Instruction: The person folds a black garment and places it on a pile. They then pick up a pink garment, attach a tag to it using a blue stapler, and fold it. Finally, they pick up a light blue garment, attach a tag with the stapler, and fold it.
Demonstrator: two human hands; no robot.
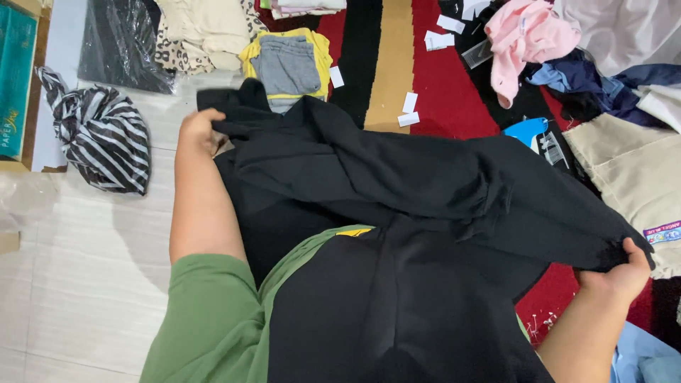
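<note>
Across my lap, a black garment (369, 170) hangs stretched between both hands, its long axis running from about ten o'clock down to four o'clock. My left hand (201, 130) grips one corner up at ten o'clock, fingers curled shut into the cloth; my right hand (618, 273) pinches the opposite end low at four o'clock, fingers closed over a bunched edge. Each hand sits right at its own end, so neither is nearer the middle; the bulk of the cloth lies inward from both sets of fingers, sagging toward my body.

It is a matte, soft fabric, fairly heavy, folding in broad creases rather than sharp ones. I think a sleeve drapes near the right end, though black on black makes that hard to read.

At nine o'clock a striped bundle (103, 138) sits on pale floor tiles (78, 284). At twelve o'clock lies a grey and yellow stack (287, 64), with a patterned red rug (440, 92) beside it. A pink top (525, 35) lies at one o'clock, beige cloth (631, 170) at three.
</note>
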